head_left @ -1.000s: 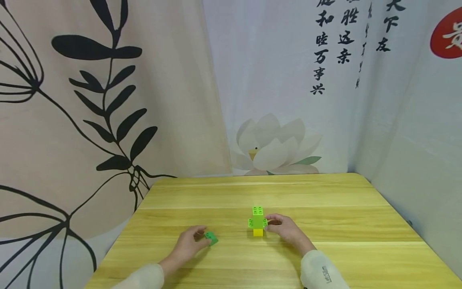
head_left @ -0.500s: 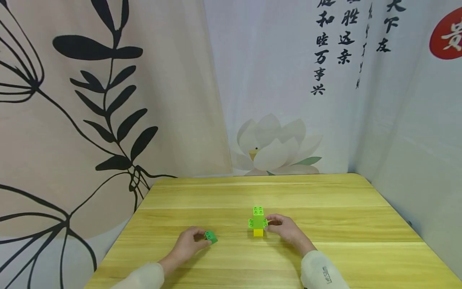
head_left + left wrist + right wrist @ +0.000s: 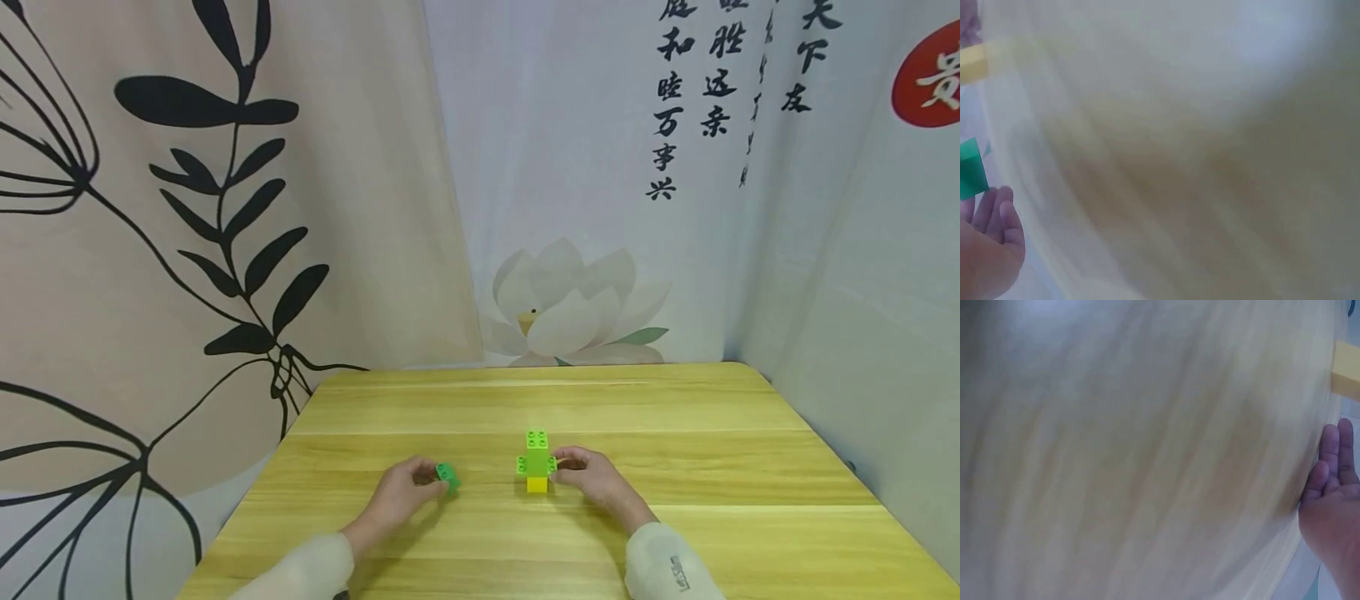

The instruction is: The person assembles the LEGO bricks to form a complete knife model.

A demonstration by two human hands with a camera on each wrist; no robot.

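Between the thumb and fingers of my left hand point(image 3: 400, 498) is a small dark green toy brick point(image 3: 447, 477), tilted and left of the stack in the head view. The left wrist view catches the same green brick point(image 3: 972, 172) at its left edge. A stack of lime green toy bricks point(image 3: 536, 457) stands upright on a yellow brick point(image 3: 536, 485) near the table's middle. My right hand point(image 3: 596, 481) holds the stack's right side, thumb and fingertips around the lime stub there. In the right wrist view, the yellow brick point(image 3: 1347, 372) shows beyond the fingers.
Both hands work over a light wooden table point(image 3: 720, 450). A pale curtain point(image 3: 375, 208) with plant prints hangs behind its far edge, and another white curtain point(image 3: 862, 292) runs along the right side.
My left hand has lifted the dark green brick slightly and shifted it a little to the right and away, turning it. The right hand and the stack have stayed in place.
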